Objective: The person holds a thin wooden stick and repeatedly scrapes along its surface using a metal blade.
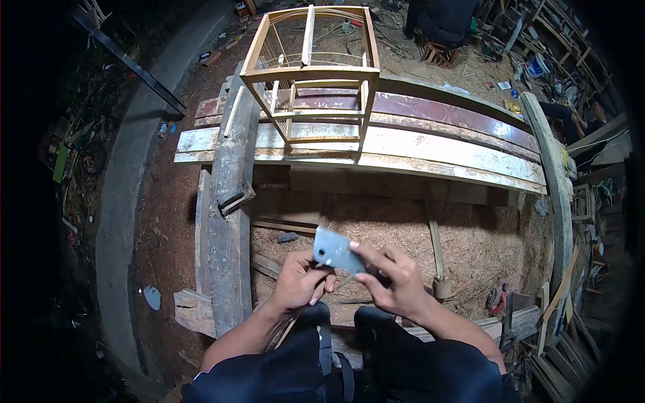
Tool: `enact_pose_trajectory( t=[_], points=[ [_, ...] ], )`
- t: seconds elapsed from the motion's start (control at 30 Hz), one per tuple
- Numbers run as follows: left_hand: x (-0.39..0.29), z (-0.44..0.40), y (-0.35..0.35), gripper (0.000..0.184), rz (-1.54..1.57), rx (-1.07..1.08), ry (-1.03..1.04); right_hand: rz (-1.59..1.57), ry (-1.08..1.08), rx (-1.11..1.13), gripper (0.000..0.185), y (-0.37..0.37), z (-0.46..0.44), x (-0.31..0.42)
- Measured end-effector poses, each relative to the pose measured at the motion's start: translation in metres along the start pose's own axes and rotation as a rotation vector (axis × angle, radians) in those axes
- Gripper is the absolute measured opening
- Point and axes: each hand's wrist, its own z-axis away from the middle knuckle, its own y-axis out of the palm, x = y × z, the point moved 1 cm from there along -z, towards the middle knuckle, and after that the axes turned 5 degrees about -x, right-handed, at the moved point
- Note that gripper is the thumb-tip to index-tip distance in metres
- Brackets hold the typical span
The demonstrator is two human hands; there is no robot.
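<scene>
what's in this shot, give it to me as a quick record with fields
right hand: the right hand grips a flat metal blade with a hole near one corner
left hand: the left hand is by the blade's holed end, grip unclear
work surface: long planks beyond the hands
on planks: open wooden frame with thin bars
ground: wood shavings
background: person in dark clothing, upper right

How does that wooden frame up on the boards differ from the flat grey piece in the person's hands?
The wooden frame is an open, boxy structure of thin bars, while the flat grey piece is a solid plate with a small round hole.
The wooden frame is warm yellow-brown; the flat grey piece is cool grey.
The wooden frame stands on the boards, while the flat grey piece is held up in the right hand.
</scene>
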Motion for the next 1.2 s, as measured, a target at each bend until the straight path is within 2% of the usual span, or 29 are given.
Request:
enact_pose_trajectory(
  t=[0.07, 0.17, 0.23, 0.27, 0.33, 0.37, 0.4, 0.5, 0.6, 0.73, 0.8, 0.83, 0.93, 0.97, 1.07, 1.2],
  points=[
    [0.001, 0.0, 0.001, 0.024, -0.018, 0.02, 0.013, -0.001, -0.015, -0.091, 0.056, 0.0, 0.0, -0.003],
    [-0.002, 0.001, 0.002, 0.031, 0.014, -0.012, 0.022, 0.006, -0.013, -0.09, 0.056, 0.002, 0.001, -0.007],
    [0.003, 0.0, -0.004, 0.049, -0.044, 0.049, 0.004, 0.035, 0.009, -0.14, 0.056, 0.002, 0.0, -0.013],
    [0.002, 0.0, -0.003, 0.049, -0.043, 0.05, 0.01, 0.038, 0.004, -0.141, 0.056, 0.003, 0.001, -0.011],
    [-0.001, 0.002, 0.004, 0.026, -0.051, 0.022, 0.057, -0.019, -0.063, -0.069, 0.056, 0.005, 0.005, -0.003],
    [-0.002, 0.003, 0.003, 0.036, -0.008, 0.003, 0.012, 0.009, -0.037, 0.006, 0.057, 0.0, 0.004, 0.002],
    [0.0, 0.002, 0.002, 0.036, -0.005, 0.009, 0.012, 0.015, -0.035, 0.005, 0.057, -0.002, 0.004, 0.001],
    [0.002, -0.001, -0.003, 0.024, -0.074, 0.055, 0.078, 0.002, -0.01, -0.06, 0.058, -0.001, 0.002, -0.003],
    [-0.01, 0.003, 0.004, 0.02, -0.116, -0.007, 0.048, -0.029, -0.042, -0.042, 0.058, 0.002, 0.003, -0.001],
    [-0.006, 0.002, 0.004, 0.035, -0.084, 0.011, 0.068, 0.009, -0.005, -0.152, 0.055, 0.001, 0.003, -0.01],
    [-0.009, 0.003, 0.004, 0.045, -0.092, -0.015, 0.017, 0.059, -0.052, -0.007, 0.054, 0.002, 0.005, -0.001],
    [-0.003, 0.001, -0.001, 0.042, -0.107, -0.002, 0.032, -0.005, -0.052, -0.079, 0.054, 0.003, 0.002, -0.003],
    [0.0, 0.001, -0.002, 0.043, -0.102, 0.019, 0.031, -0.01, -0.072, -0.112, 0.054, 0.003, 0.002, -0.007],
    [-0.005, 0.003, 0.0, 0.036, -0.105, 0.023, 0.044, -0.011, -0.073, -0.111, 0.054, 0.002, 0.001, -0.007],
    [0.0, 0.001, -0.005, 0.036, -0.04, 0.04, 0.011, 0.032, -0.006, -0.071, 0.055, 0.001, 0.0, -0.004],
    [-0.006, 0.002, 0.001, 0.032, -0.075, 0.024, 0.046, 0.036, -0.031, -0.034, 0.054, 0.004, 0.003, -0.003]
  ],
)
